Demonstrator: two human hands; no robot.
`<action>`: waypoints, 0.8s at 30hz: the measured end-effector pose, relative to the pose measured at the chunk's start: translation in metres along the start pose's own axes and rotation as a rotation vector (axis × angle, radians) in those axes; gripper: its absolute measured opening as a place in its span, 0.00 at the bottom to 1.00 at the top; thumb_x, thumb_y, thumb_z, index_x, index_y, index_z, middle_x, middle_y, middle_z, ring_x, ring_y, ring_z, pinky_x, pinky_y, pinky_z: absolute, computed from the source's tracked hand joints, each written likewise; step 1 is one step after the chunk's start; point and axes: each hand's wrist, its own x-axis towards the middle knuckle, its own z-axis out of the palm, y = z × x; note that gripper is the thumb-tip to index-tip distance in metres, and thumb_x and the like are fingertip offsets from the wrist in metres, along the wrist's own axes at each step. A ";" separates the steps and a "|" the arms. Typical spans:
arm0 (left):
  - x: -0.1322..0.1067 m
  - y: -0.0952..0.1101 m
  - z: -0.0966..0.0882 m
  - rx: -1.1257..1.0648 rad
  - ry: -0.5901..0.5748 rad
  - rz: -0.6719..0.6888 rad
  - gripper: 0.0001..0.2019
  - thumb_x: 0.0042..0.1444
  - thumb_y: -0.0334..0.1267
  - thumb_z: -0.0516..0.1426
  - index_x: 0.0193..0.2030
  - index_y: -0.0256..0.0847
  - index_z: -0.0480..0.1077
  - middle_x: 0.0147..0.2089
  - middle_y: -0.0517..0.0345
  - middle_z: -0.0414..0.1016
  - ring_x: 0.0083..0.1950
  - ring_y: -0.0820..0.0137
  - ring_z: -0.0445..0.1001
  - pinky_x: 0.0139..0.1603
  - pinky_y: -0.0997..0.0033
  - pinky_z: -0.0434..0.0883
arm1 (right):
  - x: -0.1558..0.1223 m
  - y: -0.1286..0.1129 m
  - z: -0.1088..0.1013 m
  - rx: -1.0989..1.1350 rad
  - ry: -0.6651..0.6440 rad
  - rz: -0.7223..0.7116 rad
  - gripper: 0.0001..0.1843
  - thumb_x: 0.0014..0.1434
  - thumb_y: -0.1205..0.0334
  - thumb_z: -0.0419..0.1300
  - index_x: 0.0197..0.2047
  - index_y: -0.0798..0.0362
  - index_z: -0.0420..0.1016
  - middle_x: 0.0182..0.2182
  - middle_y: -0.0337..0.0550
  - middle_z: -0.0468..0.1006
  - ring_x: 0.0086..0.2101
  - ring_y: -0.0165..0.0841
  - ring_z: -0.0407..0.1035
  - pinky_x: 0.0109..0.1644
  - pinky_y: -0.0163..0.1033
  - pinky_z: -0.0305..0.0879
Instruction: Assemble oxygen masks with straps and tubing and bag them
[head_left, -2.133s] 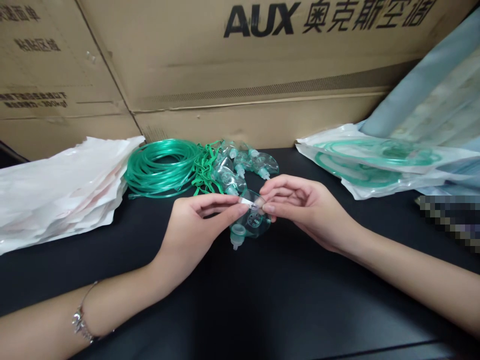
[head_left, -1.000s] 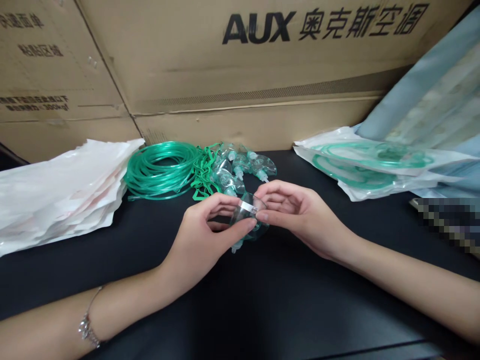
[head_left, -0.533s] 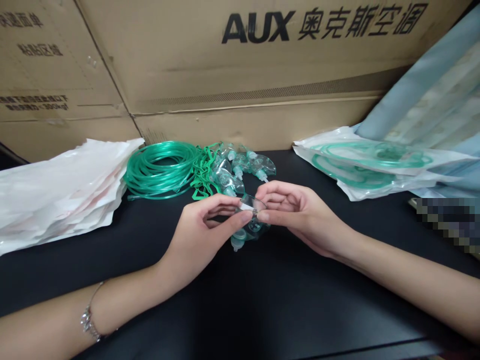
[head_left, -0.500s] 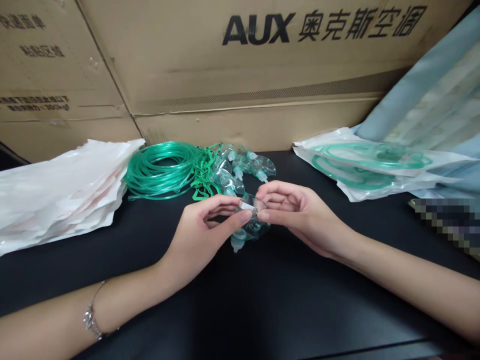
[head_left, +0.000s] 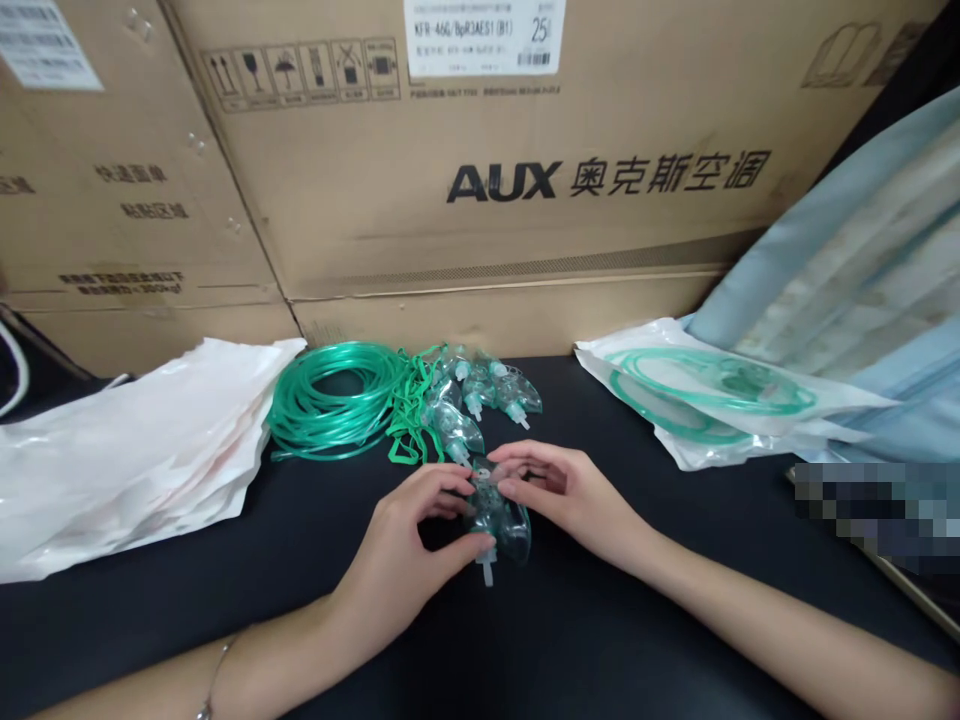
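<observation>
A clear green-tinted oxygen mask (head_left: 514,530) is between my hands over the black table, its pale connector pointing toward me. My left hand (head_left: 401,540) grips its left side, thumb by the connector and fingertips at the far end. With thumb and fingers, my right hand (head_left: 574,495) pinches the far right edge of the same mask. Just beyond my fingers lie several more oxygen masks (head_left: 454,420) in a cluster. A tangle of green elastic straps (head_left: 412,415) rests against their left side.
Coiled green tubing (head_left: 337,400) sits left of the straps. Farther left is a stack of white packets (head_left: 150,450). On the right are clear bags of green tubing (head_left: 697,390), a pale blue curtain (head_left: 810,250) and a pixelated flat object (head_left: 877,520). Cardboard boxes (head_left: 525,240) stand behind.
The view has tilted up, showing more of the boxes. The held mask has turned so its connector faces me. My left thumb has shifted from the mask's far edge down to the connector.
</observation>
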 end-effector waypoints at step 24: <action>-0.009 -0.007 -0.053 0.744 -0.579 0.354 0.34 0.57 0.48 0.49 0.66 0.40 0.39 0.67 0.47 0.41 0.67 0.62 0.41 0.65 0.53 0.44 | -0.036 0.008 -0.043 -0.997 -0.442 -0.294 0.31 0.61 0.52 0.47 0.65 0.50 0.43 0.64 0.44 0.44 0.62 0.39 0.38 0.64 0.55 0.32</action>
